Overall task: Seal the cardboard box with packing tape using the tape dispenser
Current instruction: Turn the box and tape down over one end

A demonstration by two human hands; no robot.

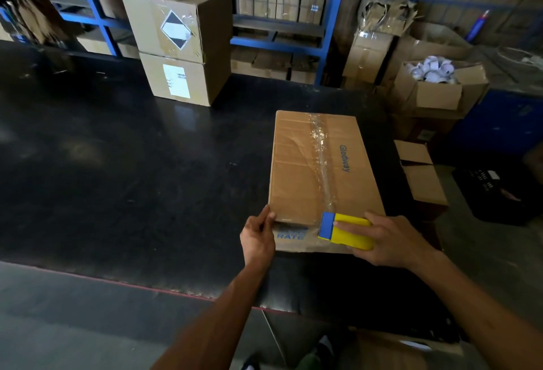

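Observation:
A flat cardboard box [296, 170] with blue lettering lies on the black table [132, 164], near its right side. A strip of clear packing tape [321, 152] runs along the top seam from the far edge to the near edge. My right hand [390, 240] grips the yellow and blue tape dispenser [345, 230], which sits at the box's near edge, over the front face. My left hand [258, 234] pinches the box's near left corner, thumb on top.
Two stacked cardboard boxes [179, 43] stand at the back of the table. Blue shelving [279, 37] with cartons runs behind. To the right are open cartons [437, 87], one with white items, and a black crate [496, 196] on the floor.

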